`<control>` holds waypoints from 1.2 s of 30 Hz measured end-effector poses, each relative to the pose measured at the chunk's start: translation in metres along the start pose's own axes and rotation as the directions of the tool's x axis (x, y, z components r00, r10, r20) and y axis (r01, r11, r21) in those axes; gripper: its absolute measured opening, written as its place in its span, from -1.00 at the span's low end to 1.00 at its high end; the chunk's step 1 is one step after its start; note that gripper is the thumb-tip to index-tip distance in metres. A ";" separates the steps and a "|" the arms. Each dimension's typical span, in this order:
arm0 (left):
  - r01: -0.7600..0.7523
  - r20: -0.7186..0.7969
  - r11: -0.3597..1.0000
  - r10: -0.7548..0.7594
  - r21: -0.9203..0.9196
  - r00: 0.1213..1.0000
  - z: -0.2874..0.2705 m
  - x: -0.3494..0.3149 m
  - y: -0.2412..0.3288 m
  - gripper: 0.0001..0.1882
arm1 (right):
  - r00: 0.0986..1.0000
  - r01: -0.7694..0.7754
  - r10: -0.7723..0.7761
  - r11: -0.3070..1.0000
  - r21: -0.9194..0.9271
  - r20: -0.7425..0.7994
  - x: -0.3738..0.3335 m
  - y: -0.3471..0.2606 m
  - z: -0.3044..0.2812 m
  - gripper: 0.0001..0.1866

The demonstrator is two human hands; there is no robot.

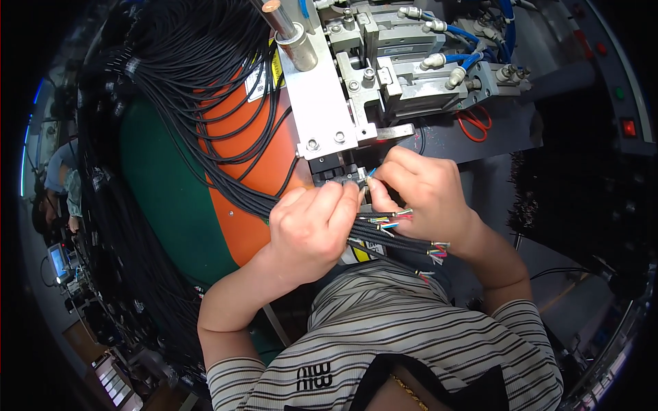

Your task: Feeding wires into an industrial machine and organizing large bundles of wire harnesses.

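My left hand (312, 229) is closed around a bundle of thin black cables (384, 236) whose stripped ends show coloured inner wires at the right. My right hand (421, 195) pinches one cable end at the small black fixture (343, 175) under the grey metal machine (356, 89). Both hands meet just below the machine's white plate. The long cables (205, 82) loop up and left over an orange panel (250, 178).
Blue air hoses (473, 41) and fittings sit on the machine at top right. A red button (628, 127) is on the right panel. A green surface (164, 198) lies left of the orange panel. Another person (58, 185) works far left.
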State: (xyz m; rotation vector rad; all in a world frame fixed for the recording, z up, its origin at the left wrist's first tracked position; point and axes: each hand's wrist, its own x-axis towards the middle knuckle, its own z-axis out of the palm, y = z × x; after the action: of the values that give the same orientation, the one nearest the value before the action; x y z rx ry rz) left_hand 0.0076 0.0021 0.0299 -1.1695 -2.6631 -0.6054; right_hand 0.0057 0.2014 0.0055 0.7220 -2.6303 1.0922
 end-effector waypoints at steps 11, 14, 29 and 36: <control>0.052 0.001 0.992 -0.052 -0.116 0.999 -0.002 -0.003 -0.008 -0.50 | 0.997 -0.073 0.075 0.994 0.079 -0.026 -0.003 0.007 0.012 -0.96; 0.045 0.009 0.995 -0.044 -0.090 0.999 -0.002 -0.003 -0.009 -0.49 | 0.994 -0.101 0.104 0.989 0.110 -0.023 -0.003 0.009 0.014 -0.97; 0.054 0.016 0.997 -0.053 -0.059 0.998 -0.002 -0.002 -0.007 -0.50 | 0.992 -0.069 0.070 0.998 0.012 -0.104 -0.003 0.002 0.016 -0.95; 0.062 0.024 0.998 -0.062 -0.033 0.998 -0.004 -0.002 -0.005 -0.52 | 0.995 -0.069 0.065 0.996 -0.054 -0.071 -0.002 -0.003 0.014 -0.94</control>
State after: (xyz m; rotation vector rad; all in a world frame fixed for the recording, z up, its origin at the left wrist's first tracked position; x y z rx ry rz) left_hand 0.0053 -0.0037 0.0317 -1.1123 -2.7275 -0.6533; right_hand 0.0087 0.1906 -0.0031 0.5781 -2.6324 1.0361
